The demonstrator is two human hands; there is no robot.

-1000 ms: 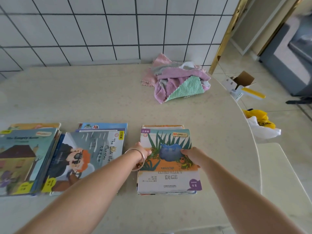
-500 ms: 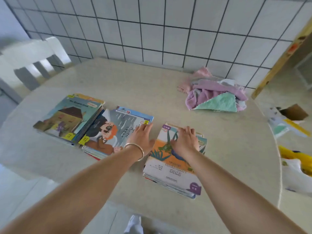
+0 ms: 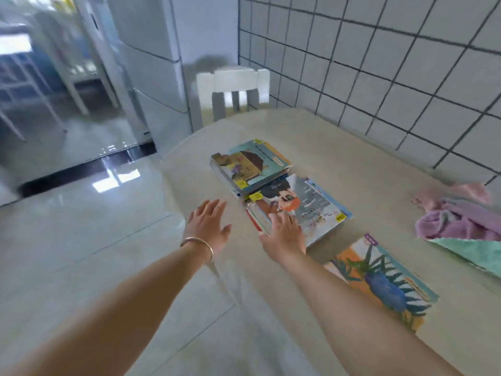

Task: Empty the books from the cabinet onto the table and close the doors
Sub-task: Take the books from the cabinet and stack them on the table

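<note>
Three stacks of books lie in a row on the desk (image 3: 352, 147): the far stack (image 3: 250, 165), the middle stack (image 3: 301, 208) touching it, and the near stack (image 3: 382, 280) apart. A pile of cloths (image 3: 461, 226) sits to their right, by the tiled wall (image 3: 379, 63). A chair (image 3: 233, 90) stands behind the desk's far end.

Two bare forearms in view, entering from lower frame edge; no sleeves visible on either arm up to that edge. Left hand (image 3: 207, 225): no rings or gloves discernible. Left wrist fitted with one thin, plain metal bangle (image 3: 197, 245), gold-toned, round in section, sitting loosely just behind the hand. Right hand (image 3: 284, 236): no rings, gloves or wristwear discernible. Right forearm unadorned. Fingernails short, unpainted as far as blur allows. No markings visible on either arm.
</note>
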